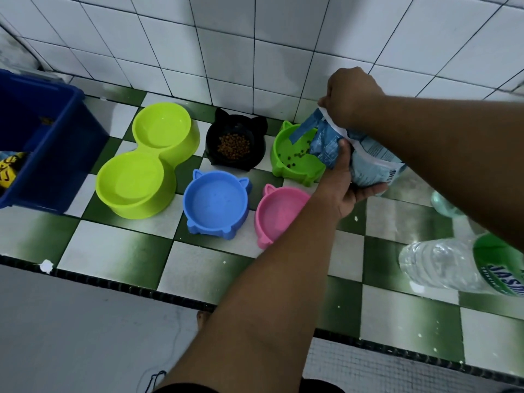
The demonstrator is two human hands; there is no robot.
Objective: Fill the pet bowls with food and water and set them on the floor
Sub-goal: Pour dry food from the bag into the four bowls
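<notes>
Left hand and right hand grip the food bag, hiding part of the green bowl beside the black bowl.

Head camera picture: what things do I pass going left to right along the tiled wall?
blue crate → lime double bowl → black bowl → green bowl → food bag

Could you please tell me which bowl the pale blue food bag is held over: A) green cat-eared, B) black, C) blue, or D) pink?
A: the pale blue plastic food bag tilts mouth-down over the green cat-eared plastic bowl, which holds a few dark kibbles.
</notes>
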